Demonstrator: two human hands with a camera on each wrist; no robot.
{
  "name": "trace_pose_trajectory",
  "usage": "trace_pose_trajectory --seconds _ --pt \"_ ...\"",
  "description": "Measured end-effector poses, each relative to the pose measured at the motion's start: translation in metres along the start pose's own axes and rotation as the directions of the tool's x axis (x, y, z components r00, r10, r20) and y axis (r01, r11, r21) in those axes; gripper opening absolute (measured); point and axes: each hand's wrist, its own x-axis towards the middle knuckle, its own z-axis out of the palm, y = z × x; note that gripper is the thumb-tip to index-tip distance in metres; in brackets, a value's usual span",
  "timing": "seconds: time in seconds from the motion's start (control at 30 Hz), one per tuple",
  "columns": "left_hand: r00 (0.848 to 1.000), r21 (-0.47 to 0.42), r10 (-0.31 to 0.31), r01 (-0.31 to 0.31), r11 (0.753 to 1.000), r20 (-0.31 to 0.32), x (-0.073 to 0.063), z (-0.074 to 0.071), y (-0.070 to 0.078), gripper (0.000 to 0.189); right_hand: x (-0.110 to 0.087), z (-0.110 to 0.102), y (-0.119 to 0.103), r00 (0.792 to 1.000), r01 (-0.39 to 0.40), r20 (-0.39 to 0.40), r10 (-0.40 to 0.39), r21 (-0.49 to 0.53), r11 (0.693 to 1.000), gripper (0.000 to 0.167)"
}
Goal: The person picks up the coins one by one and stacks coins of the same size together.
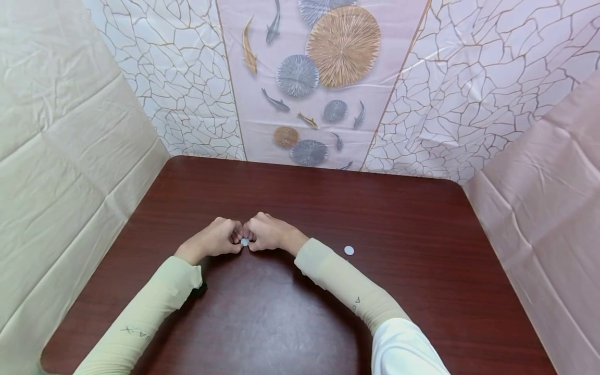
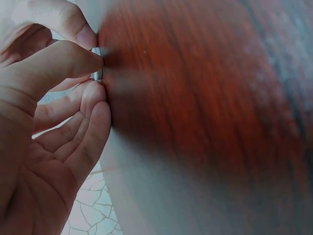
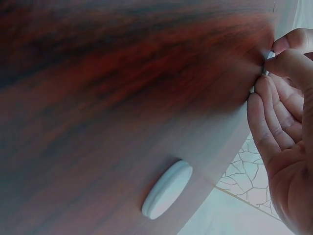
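A small round pale-grey piece (image 1: 245, 242) lies at the tabletop between both hands. My left hand (image 1: 213, 239) pinches its left side with thumb and curled fingers. From the other side my right hand (image 1: 271, 232) pinches it too, and the two hands nearly meet. In the left wrist view only a thin pale edge of the piece (image 2: 99, 73) shows; the fingers cover the rest, so its kind is unclear. To the right of the right hand lies a white round disc (image 1: 349, 250). Seen close in the right wrist view, this disc (image 3: 167, 190) has a stepped rim, like a small lid.
The dark red-brown wooden table (image 1: 398, 219) has rounded corners. Patterned cloth (image 1: 187, 67) hangs behind its far edge. Plain pale cloth stands along the left (image 1: 61, 130) and right sides (image 1: 539, 198).
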Motion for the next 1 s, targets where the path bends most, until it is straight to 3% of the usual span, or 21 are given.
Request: trace_pose_trajectory --seconds 1.0 --pt "1.0 0.017 0.008 -0.008 1.0 -0.003 -0.0002 0.0008 0.0005 0.015 -0.0027 -0.0028 0.0008 1.0 -0.005 0.028 0.004 0.035 0.999 0.014"
